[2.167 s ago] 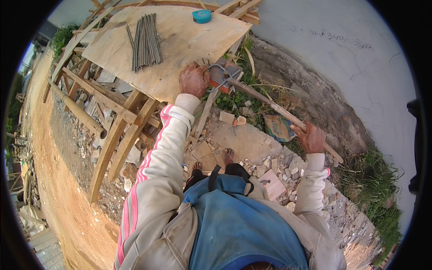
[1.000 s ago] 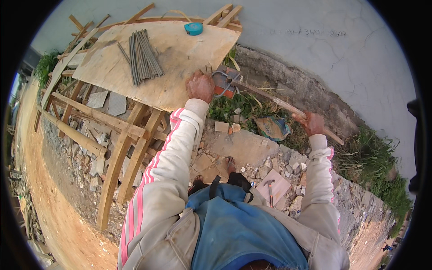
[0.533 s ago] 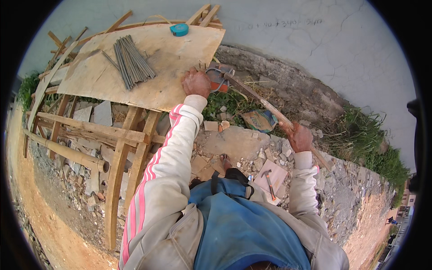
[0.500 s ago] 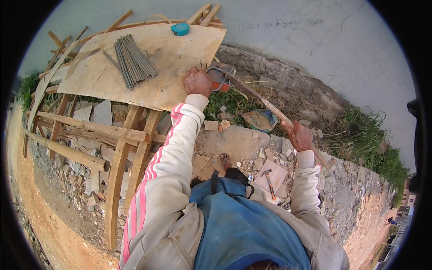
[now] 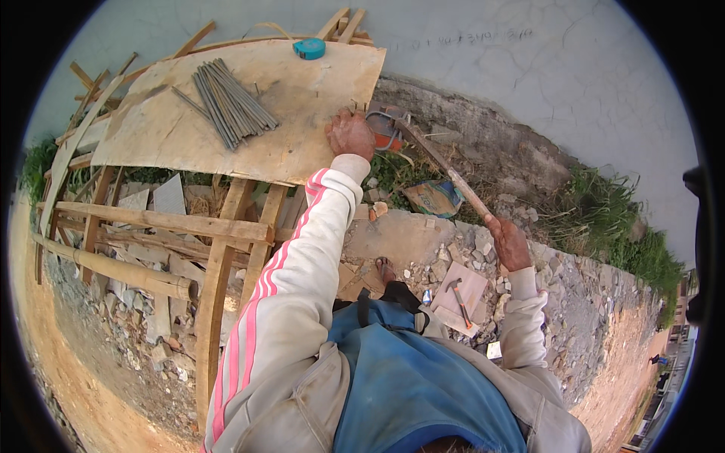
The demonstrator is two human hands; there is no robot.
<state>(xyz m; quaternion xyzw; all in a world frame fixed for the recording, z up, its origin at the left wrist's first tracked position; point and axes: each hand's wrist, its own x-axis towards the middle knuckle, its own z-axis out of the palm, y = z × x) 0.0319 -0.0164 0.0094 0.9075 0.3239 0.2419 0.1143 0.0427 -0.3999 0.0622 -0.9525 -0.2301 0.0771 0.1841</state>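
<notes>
My left hand (image 5: 350,133) is closed at the right edge of the plywood sheet (image 5: 151,143), beside a bent grey rod and a red-and-grey metal block (image 5: 387,137); what its fingers hold is hidden. A long, weathered bar (image 5: 457,179) slants from the block down to the right, and my right hand (image 5: 507,241) grips it low down. On the plywood lie a bundle of straight grey rods (image 5: 234,102) and a teal tape measure (image 5: 309,48), with several short pins standing near my left hand.
A timber frame (image 5: 151,214) and a bamboo pole (image 5: 136,272) support or surround the plywood. Rubble covers the ground; a hammer (image 5: 458,294) lies on a pale board below the bar. A cracked grey wall (image 5: 544,90) with weeds along its foot runs behind.
My right hand and the bar have swung down toward my body, so the bar slants more steeply. My left hand stays at the plywood edge. The view has also shifted.
</notes>
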